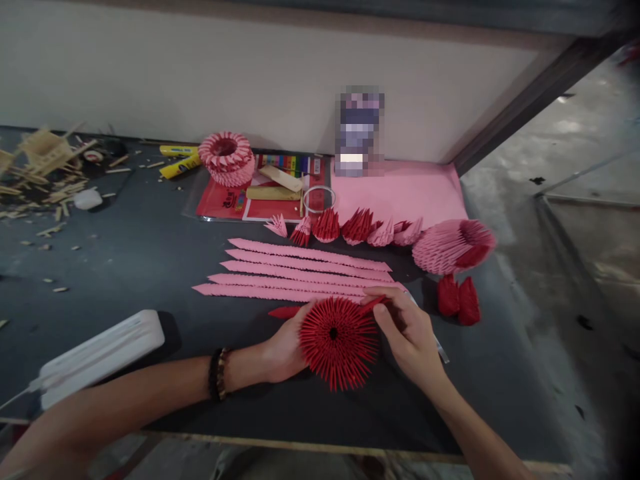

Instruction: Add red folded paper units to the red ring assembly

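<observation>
A round red spiky ring of folded paper pieces (339, 341) rests on the dark table (150, 267) in front of me. My left hand (285, 347) cups its left side, fingers mostly hidden behind it. My right hand (407, 330) is closed in a pinch on a red folded paper piece (374, 305) at the ring's upper right edge. A red strip of pieces (284, 311) pokes out at the left, beside my left fingers. Just beyond lie several long pink strips of joined pieces (300, 273).
Small red and pink piece stacks (350, 227), a pink-and-red bowl-shaped model (453, 245), two red stacks (459, 300), pink paper (400, 190), a striped ring model (226, 157), a white box (100, 353) and wooden sticks (45, 173) surround me. The table edge drops off at right.
</observation>
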Demonstrator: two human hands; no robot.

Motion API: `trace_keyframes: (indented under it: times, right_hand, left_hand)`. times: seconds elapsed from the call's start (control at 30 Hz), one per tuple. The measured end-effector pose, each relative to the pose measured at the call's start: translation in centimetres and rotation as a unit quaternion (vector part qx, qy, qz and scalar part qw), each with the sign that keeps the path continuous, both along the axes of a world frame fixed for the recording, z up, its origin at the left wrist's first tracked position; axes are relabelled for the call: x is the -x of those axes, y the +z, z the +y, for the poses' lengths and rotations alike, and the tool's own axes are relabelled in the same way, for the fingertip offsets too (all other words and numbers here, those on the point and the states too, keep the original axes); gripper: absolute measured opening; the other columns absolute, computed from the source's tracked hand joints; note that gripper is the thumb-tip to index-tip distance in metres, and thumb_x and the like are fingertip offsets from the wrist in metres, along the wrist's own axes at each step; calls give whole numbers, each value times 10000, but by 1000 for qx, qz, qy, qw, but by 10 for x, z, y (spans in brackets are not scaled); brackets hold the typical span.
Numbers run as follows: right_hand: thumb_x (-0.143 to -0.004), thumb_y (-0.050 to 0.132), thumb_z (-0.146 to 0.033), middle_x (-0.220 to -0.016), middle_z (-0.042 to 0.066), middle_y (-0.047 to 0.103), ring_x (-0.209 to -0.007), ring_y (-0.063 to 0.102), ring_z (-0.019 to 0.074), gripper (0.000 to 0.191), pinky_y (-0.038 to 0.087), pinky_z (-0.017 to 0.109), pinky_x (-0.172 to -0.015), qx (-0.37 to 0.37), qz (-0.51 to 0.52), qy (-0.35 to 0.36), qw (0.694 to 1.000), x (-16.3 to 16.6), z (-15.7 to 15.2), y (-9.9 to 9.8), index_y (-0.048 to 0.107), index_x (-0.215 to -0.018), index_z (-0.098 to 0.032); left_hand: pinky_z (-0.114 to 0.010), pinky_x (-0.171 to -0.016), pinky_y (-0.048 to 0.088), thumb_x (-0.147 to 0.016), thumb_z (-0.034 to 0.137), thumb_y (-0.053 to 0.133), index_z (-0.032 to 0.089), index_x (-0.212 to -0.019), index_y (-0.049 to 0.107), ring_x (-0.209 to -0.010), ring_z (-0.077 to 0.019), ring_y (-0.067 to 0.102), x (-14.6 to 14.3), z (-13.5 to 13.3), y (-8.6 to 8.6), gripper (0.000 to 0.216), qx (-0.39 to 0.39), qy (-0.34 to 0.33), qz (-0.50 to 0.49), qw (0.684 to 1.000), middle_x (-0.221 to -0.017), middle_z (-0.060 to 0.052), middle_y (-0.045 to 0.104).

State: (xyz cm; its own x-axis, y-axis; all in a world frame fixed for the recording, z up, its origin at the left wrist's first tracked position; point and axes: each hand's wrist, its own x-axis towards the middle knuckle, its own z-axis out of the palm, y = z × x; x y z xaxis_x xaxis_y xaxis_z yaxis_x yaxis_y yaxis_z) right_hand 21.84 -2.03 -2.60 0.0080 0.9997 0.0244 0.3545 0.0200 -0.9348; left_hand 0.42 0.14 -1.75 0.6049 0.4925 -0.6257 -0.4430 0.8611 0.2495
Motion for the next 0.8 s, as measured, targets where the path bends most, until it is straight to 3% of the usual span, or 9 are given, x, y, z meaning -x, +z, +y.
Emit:
trace_keyframes:
  times: [0.23,0.37,0.5,0.6,0.8]
  right_hand:
    - [-999,631,-369,-1109,65,778,-928,724,234,236,566,359,-809,23,40,-9,999,1,-2,-2,717,-1203,-287]
    - [-981,663,-358,-1082,62,783,-964,736,240,235,576,362,-831,28,88,-23,995,2,-1,-3,689,-1204,-287]
    - [-968,680,-360,-1072,79,783,-924,735,241,152,577,360,-801,35,106,-25,993,2,1,0,704,-1082,-263]
    - [-964,683,-364,-1022,79,784,-904,732,246,144,578,364,-791,35,101,-25,994,2,1,1,727,-1048,-256]
    - [-967,679,-364,-1056,71,794,-941,745,240,287,606,373,-843,35,91,-47,994,3,-1,-4,730,-1231,-266]
  left_hand:
    - [-384,-1166,406,-962,383,595,162,-959,784,-1264,-269,649,0,-1,-7,291,4,0,-4,1000,-1049,-98,806]
    - [-380,-1146,425,-971,407,580,164,-992,788,-1228,-274,669,1,0,-7,320,-6,-3,-6,1000,-1008,-100,811]
    - [-393,-1133,439,-982,419,562,193,-1134,768,-1233,-280,669,1,0,-5,341,-18,-1,-1,1000,-1030,-85,812]
    - [-391,-1143,427,-974,396,577,177,-1076,777,-1253,-289,657,0,-1,-4,314,-13,10,6,1000,-1033,-101,811]
    - [-399,-1144,416,-977,353,577,186,-1041,788,-1300,-305,626,1,-3,-6,277,-22,9,4,1000,-1052,-88,810]
